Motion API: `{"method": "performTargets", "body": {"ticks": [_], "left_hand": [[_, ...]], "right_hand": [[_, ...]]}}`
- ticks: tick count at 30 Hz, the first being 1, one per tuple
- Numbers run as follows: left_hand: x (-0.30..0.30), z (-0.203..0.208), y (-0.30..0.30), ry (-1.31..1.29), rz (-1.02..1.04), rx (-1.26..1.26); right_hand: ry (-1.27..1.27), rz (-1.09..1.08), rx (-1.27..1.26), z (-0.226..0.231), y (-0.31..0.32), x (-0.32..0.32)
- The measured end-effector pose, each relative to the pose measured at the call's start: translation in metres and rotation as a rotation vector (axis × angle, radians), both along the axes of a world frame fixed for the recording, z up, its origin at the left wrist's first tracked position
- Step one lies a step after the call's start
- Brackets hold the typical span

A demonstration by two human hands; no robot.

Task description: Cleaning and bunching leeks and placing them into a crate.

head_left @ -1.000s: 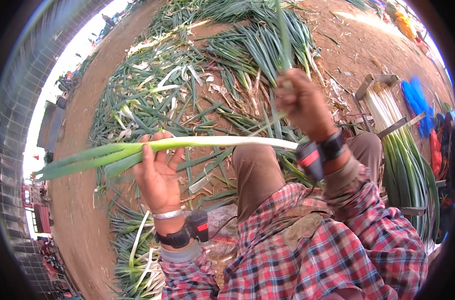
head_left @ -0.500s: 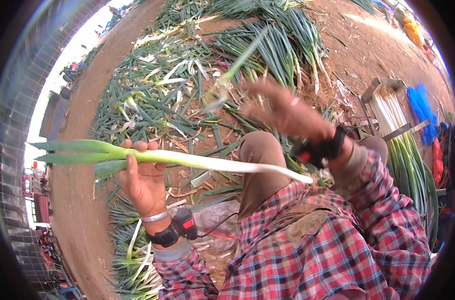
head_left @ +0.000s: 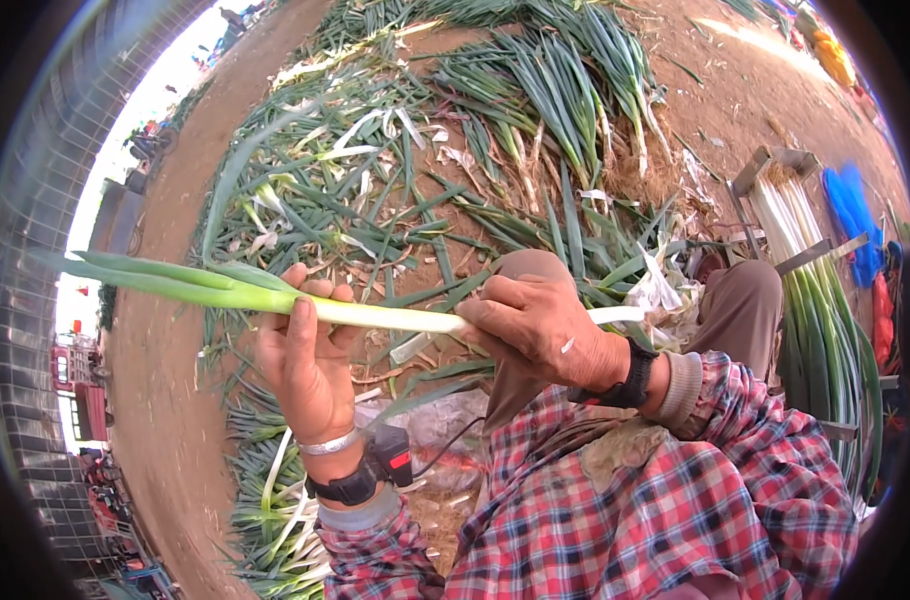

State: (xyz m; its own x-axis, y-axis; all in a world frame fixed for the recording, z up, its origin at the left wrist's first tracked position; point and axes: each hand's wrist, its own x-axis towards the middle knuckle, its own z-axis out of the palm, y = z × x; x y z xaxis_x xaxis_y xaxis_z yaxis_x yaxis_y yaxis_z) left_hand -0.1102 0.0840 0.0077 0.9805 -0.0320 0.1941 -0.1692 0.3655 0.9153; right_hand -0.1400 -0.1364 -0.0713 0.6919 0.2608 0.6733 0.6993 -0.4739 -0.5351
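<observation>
A long green onion [head_left: 395,318] lies across in front of me, its green leaves to the left and its white shank to the right. My left hand [head_left: 310,345] grips it where the leaves split from the stalk, thumb on the near side. Closed around the white shank is my right hand [head_left: 545,330], and the pale end pokes out past it. Hidden under the right fingers is a stretch of the shank. Both wrists carry dark straps.
Trimmed leaves [head_left: 305,210] cover the ground ahead. Unpeeled green onions with roots [head_left: 575,100] lie beyond. At right, a metal rack [head_left: 805,258] holds cleaned green onions [head_left: 820,330] beside a blue bag [head_left: 851,225]. More peeled stalks [head_left: 285,530] lie at lower left.
My right hand has come back from the far side, where a blurred leaf strip was flying off, and now grips the white shank. The left hand has shifted slightly right and nearer.
</observation>
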Motion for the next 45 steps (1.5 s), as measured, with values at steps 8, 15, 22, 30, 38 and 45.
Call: {"method": "performTargets", "body": {"ticks": [8, 15, 22, 30, 38, 45], "left_hand": [[-0.006, -0.002, 0.001, -0.059, -0.060, 0.103], [-0.002, -0.005, 0.025, -0.125, -0.056, 0.056], [-0.009, -0.011, 0.092, -0.065, 0.153, 0.023], [-0.043, -0.030, 0.135, -0.026, 0.208, -0.126], [-0.121, -0.051, 0.168, 0.031, 0.570, 0.058], [-0.156, -0.063, 0.178, 0.019, 0.758, 0.012]], "right_hand": [[-0.011, -0.038, -0.028, 0.001, -0.005, 0.002], [0.913, 0.073, 1.029, 0.001, -0.040, 0.020], [0.148, -0.182, -0.081, -0.036, -0.106, 0.017], [0.826, 0.436, -0.360, 0.006, -0.071, -0.040], [0.431, 0.707, -0.292, 0.018, 0.050, -0.031], [0.258, 0.627, -0.330, 0.001, 0.112, -0.030]]}}
